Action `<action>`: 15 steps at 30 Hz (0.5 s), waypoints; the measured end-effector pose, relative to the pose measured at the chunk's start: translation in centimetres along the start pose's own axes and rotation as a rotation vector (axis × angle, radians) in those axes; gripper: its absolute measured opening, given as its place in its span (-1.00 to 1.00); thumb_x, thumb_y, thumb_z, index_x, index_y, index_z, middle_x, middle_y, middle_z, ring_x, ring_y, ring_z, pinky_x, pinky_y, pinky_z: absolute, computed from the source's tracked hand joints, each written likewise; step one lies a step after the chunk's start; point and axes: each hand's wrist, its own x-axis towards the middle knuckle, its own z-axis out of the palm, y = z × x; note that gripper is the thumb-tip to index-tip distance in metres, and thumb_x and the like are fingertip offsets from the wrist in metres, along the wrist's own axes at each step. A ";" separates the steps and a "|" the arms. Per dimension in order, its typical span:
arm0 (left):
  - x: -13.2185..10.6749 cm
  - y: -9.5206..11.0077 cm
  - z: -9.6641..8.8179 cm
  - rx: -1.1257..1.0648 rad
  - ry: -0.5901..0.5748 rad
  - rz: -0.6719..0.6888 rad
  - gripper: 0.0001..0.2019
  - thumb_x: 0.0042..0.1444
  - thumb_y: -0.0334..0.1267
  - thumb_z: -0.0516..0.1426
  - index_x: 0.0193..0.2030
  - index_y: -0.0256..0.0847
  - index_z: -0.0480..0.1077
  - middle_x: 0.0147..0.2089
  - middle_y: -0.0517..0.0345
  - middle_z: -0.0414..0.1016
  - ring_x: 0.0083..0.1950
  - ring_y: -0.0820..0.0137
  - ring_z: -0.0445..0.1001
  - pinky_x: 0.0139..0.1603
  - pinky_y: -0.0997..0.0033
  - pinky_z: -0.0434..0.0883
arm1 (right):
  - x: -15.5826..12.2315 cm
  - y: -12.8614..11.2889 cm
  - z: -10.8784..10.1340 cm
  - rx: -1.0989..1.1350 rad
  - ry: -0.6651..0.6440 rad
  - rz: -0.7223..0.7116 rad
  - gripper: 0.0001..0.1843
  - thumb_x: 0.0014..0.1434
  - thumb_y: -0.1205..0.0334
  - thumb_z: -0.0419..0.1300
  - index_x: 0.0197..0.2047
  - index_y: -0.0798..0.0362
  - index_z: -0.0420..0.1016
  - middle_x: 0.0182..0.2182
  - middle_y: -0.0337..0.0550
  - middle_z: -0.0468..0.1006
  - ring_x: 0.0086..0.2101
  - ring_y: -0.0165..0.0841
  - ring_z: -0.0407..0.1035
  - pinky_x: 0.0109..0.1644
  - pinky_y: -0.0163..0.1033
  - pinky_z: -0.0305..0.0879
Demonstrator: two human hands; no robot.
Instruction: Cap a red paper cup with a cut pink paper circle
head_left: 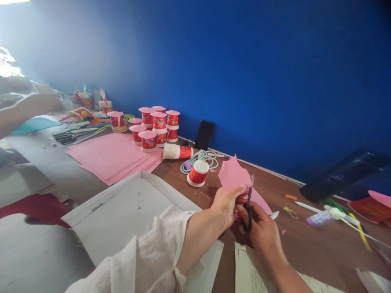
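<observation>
Above the bench [305,240], the left hand [225,203] pinches pink paper [233,174] while the right hand [263,228], curled round the scissors [249,209], seems mid-trim, the next snip likely calling for turning the paper.

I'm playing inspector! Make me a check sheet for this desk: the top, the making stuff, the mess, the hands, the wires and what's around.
Surface: brown tabletop, a pale tray-like sheet over part of it.
Making stuff: pink paper and scissors in hand; stacked pink sheets; red cups with pink tops.
Clutter: purple-and-white tube, small pink scrap.
Grip: left hand holds the paper; right hand holds the scissors.
Cables: light-blue cable, loosely coiled behind an upside-down cup.
Surroundings: blue wall, phone leaning there; another person's arm, far left.
</observation>
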 end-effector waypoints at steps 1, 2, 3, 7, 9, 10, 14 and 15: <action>0.0 0.0 0.0 0.009 0.000 -0.005 -0.69 -0.20 -0.14 0.33 -0.39 -0.30 0.43 -0.53 0.22 0.32 -0.66 0.55 0.18 -0.70 0.49 0.01 | 0.0 0.0 0.0 -0.001 -0.004 0.002 -0.29 -0.01 -0.34 0.28 -0.06 0.12 0.62 -0.54 -0.16 0.57 -0.58 -0.33 0.39 -0.52 -0.29 0.29; 0.1 0.0 -0.1 0.018 0.004 -0.007 -0.70 -0.19 -0.13 0.32 -0.38 -0.30 0.43 -0.54 0.22 0.31 -0.67 0.56 0.16 -0.69 0.49 -0.01 | 0.0 0.0 0.0 0.001 -0.007 0.004 -0.30 0.00 -0.34 0.28 -0.07 0.12 0.63 -0.53 -0.16 0.58 -0.57 -0.32 0.39 -0.52 -0.29 0.29; 0.1 0.0 -0.1 0.027 0.011 -0.002 -0.70 -0.17 -0.13 0.32 -0.39 -0.30 0.43 -0.55 0.22 0.31 -0.68 0.56 0.14 -0.69 0.49 -0.03 | 0.0 0.0 0.0 0.005 -0.013 0.004 -0.32 0.00 -0.33 0.27 -0.09 0.11 0.63 -0.52 -0.15 0.59 -0.56 -0.32 0.40 -0.51 -0.29 0.30; 0.2 0.0 0.0 0.059 0.042 -0.007 -0.73 -0.12 -0.13 0.29 -0.37 -0.30 0.43 -0.54 0.21 0.34 -0.70 0.57 0.12 -0.69 0.49 -0.05 | 0.2 0.3 -0.2 0.015 -0.036 -0.023 -0.38 0.03 -0.25 0.31 -0.06 0.09 0.62 -0.41 -0.13 0.63 -0.44 -0.28 0.48 -0.38 -0.29 0.37; 0.2 0.0 0.0 0.047 0.045 -0.002 -0.73 -0.13 -0.15 0.30 -0.36 -0.31 0.44 -0.51 0.20 0.36 -0.68 0.57 0.16 -0.69 0.50 0.00 | 0.2 0.5 -0.2 0.017 -0.043 -0.016 -0.38 0.05 -0.22 0.31 0.00 0.09 0.60 -0.38 -0.14 0.64 -0.40 -0.27 0.48 -0.34 -0.28 0.38; 0.2 0.0 0.0 0.039 0.047 0.004 -0.72 -0.14 -0.15 0.30 -0.36 -0.31 0.44 -0.50 0.19 0.37 -0.67 0.56 0.19 -0.68 0.50 0.02 | 0.2 0.5 -0.2 0.017 -0.048 -0.003 -0.38 0.06 -0.21 0.31 0.02 0.10 0.59 -0.40 -0.14 0.63 -0.41 -0.27 0.48 -0.34 -0.27 0.37; 0.1 0.0 0.0 0.037 0.036 -0.017 -0.69 -0.16 -0.11 0.32 -0.36 -0.30 0.44 -0.52 0.21 0.34 -0.67 0.55 0.18 -0.69 0.49 0.01 | 0.1 0.3 -0.1 0.035 -0.055 0.034 -0.40 0.07 -0.18 0.32 0.03 0.10 0.57 -0.47 -0.18 0.58 -0.45 -0.30 0.44 -0.40 -0.29 0.33; 0.1 0.0 0.0 0.035 0.032 -0.020 -0.68 -0.16 -0.11 0.32 -0.36 -0.30 0.44 -0.53 0.22 0.33 -0.67 0.54 0.18 -0.69 0.49 0.01 | 0.1 0.3 -0.1 0.050 -0.055 0.034 -0.39 0.06 -0.17 0.33 0.03 0.10 0.57 -0.48 -0.19 0.57 -0.47 -0.31 0.43 -0.41 -0.29 0.32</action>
